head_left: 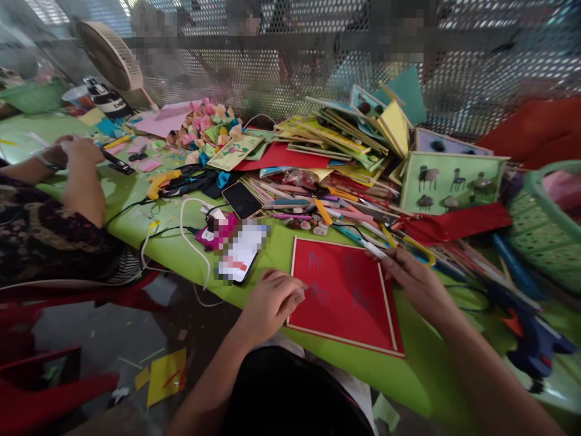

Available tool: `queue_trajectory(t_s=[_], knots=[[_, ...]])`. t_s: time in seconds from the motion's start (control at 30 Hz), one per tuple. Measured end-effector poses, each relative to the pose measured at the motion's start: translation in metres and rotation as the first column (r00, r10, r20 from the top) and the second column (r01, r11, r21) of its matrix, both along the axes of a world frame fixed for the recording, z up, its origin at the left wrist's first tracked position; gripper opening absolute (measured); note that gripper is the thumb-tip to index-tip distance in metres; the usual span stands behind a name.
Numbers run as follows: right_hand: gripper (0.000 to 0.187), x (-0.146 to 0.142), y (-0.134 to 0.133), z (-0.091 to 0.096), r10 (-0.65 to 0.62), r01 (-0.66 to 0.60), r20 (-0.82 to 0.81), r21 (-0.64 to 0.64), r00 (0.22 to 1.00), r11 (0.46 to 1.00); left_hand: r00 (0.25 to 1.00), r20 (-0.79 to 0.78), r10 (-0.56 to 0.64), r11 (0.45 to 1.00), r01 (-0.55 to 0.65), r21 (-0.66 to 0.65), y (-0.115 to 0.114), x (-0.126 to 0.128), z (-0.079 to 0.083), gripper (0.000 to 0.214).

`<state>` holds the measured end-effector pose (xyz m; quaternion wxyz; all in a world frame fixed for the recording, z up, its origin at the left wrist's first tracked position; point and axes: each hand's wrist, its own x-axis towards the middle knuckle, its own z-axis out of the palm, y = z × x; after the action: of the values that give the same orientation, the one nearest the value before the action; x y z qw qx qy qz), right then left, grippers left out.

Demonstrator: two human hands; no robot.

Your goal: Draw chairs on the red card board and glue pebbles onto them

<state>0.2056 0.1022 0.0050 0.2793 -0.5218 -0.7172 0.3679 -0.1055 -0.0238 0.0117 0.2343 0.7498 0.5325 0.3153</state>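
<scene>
A red card with a pale border and faint drawn chairs lies on the green table in front of me. My left hand rests at the card's left edge with its fingers curled under, touching the border. My right hand sits at the card's upper right corner, fingers pinched round a thin white pen that points up and left.
A phone with a white cable lies left of the card. Pens, paper strips and stacked craft cards crowd the table behind. A green basket and a blue glue gun sit at right. Another person's arm works at left.
</scene>
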Motion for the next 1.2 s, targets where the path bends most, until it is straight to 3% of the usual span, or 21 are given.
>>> queue_trajectory(t_s=[0.37, 0.5, 1.2], knots=[[0.040, -0.003, -0.011, 0.013, 0.067, -0.062, 0.034, -0.117, 0.997, 0.991, 0.999, -0.024, 0.042, 0.997, -0.040, 0.063, -0.012, -0.002, -0.006, 0.022], [0.040, -0.003, -0.010, 0.016, 0.038, -0.026, 0.075, -0.158, 0.996, 0.987, 0.998, 0.009, 0.055, 0.996, -0.055, 0.077, -0.012, -0.002, -0.009, 0.017], [0.038, 0.003, -0.007, 0.013, 0.074, -0.043, 0.167, -0.181, 0.983, 0.982, 0.999, 0.034, 0.026, 0.996, -0.029, 0.085, -0.009, -0.003, -0.007, 0.015]])
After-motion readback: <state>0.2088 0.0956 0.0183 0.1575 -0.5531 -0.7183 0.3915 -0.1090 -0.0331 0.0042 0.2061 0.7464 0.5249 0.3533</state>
